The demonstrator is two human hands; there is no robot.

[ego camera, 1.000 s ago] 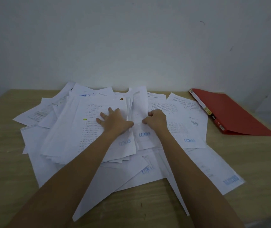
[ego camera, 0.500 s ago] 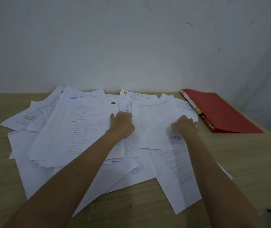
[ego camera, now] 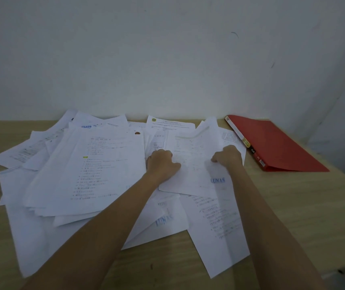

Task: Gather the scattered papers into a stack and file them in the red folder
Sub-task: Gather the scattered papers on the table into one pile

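Note:
Many white printed papers (ego camera: 87, 176) lie scattered and overlapping across the wooden table (ego camera: 305, 208). A thicker pile sits at the left centre. My left hand (ego camera: 162, 164) and my right hand (ego camera: 228, 156) each grip a side of one sheet (ego camera: 194, 164) stamped "LUNAS", whose far corner curls upward. Closed and flat, the red folder (ego camera: 276, 143) rests at the back right, just beyond my right hand.
A pale wall rises directly behind the table. Bare wood shows along the right side and the near edge. A long sheet (ego camera: 219, 231) reaches toward the front edge under my right forearm.
Both hands have shifted right from the pile's middle. They took hold of the stamped sheet and pulled it up off the papers, so its far corner now lifts.

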